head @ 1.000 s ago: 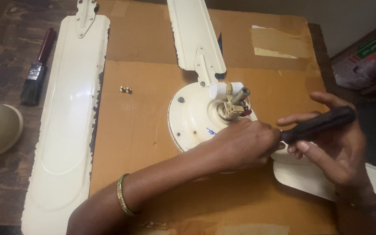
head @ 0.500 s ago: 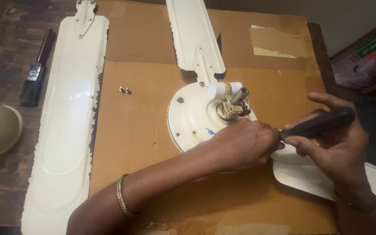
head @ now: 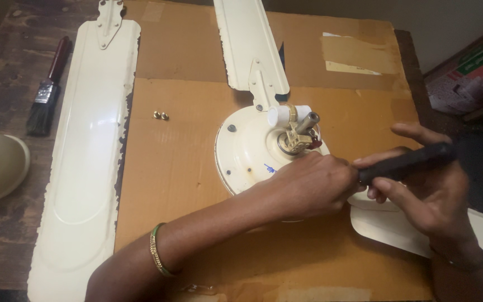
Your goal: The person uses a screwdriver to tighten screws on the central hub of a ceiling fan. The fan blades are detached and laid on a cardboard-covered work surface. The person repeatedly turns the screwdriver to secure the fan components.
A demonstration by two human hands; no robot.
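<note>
On the brown cardboard sheet [head: 197,168], a loose cream metal fan blade [head: 85,162] lies at far left, with two small brass screws [head: 160,116] beside it. Your left hand [head: 314,184] rests curled on the round cream ceiling-fan motor housing [head: 247,151] at centre. Just right, your right hand [head: 426,190] grips a black-handled screwdriver [head: 406,162], fingers closed around it, its tip hidden behind your left hand.

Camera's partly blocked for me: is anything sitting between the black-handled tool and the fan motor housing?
Only the left hand, which rests on the motor housing and covers the tip of the black-handled tool that the right hand holds.
</note>
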